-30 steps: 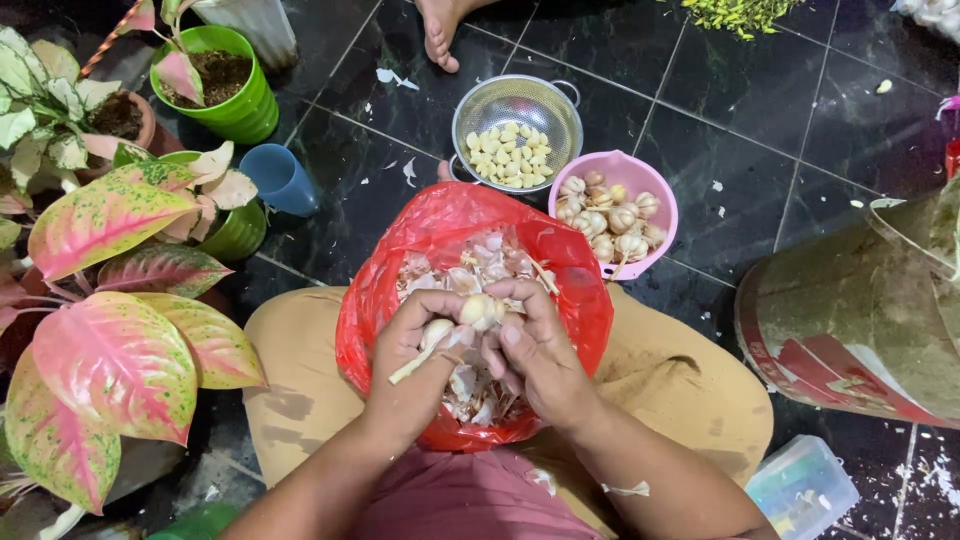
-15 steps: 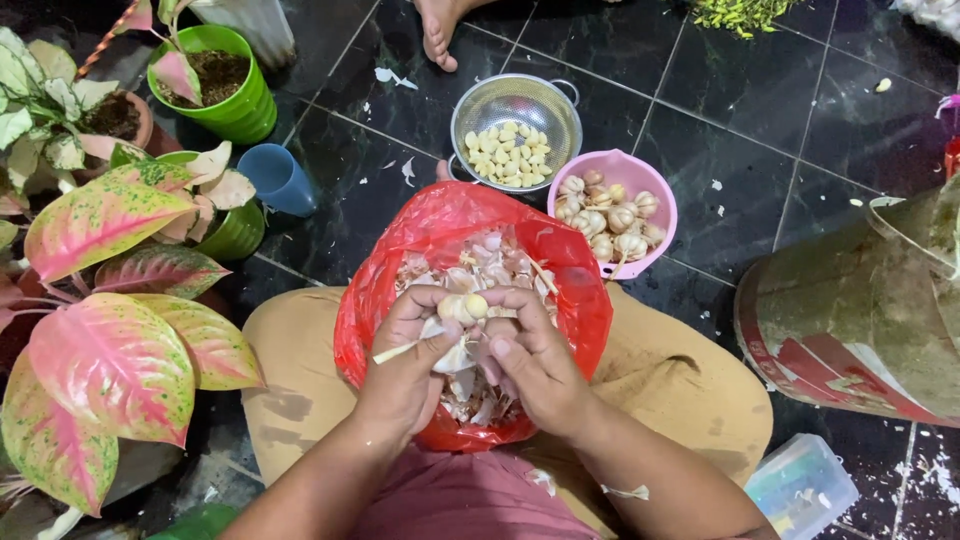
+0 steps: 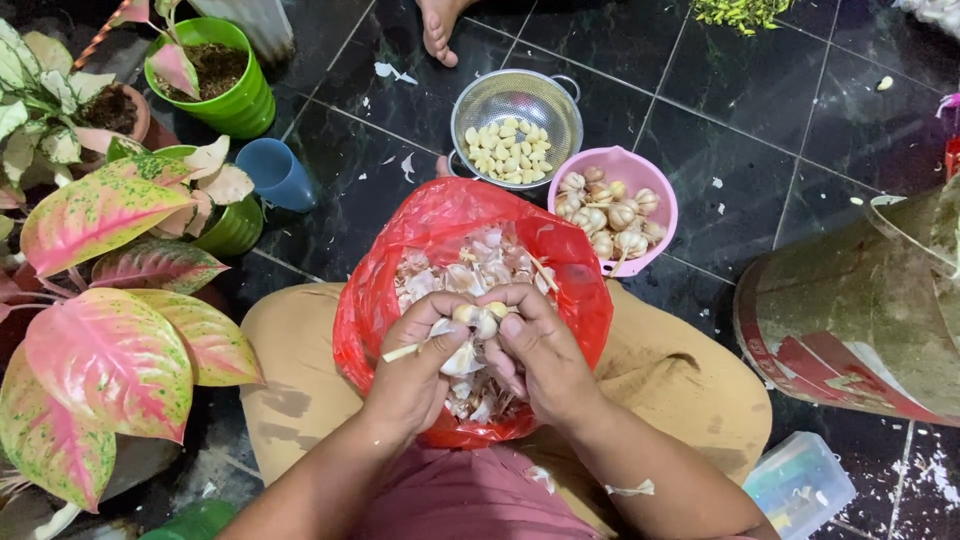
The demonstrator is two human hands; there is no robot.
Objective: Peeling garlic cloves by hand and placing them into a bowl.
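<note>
While you pinch the garlic bulb [image 3: 478, 320] over the red bag [image 3: 580, 300] so skins drop in | left hand [image 3: 415, 365] fingers closed on stem | right hand [image 3: 545, 360] closed on bulb | metal colander [image 3: 560, 105], pink bowl [image 3: 655, 195] in reach ahead.

My left hand [image 3: 415, 365] and right hand [image 3: 540, 350] held a garlic bulb [image 3: 478, 318] with dry, papery, matt skin. Under them the red bag [image 3: 380, 300] was thin plastic film, glossy and crinkled, filled with flaky peelings [image 3: 450, 275]. The colander [image 3: 545, 100] was perforated metal with a dull shine. The pink bowl [image 3: 655, 180] looked like smooth plastic. The floor tiles [image 3: 780, 130] were dark, polished, reflective. My trousers [image 3: 680, 370] were matt woven cloth. The green pot [image 3: 250, 100] was glossy plastic.
</note>
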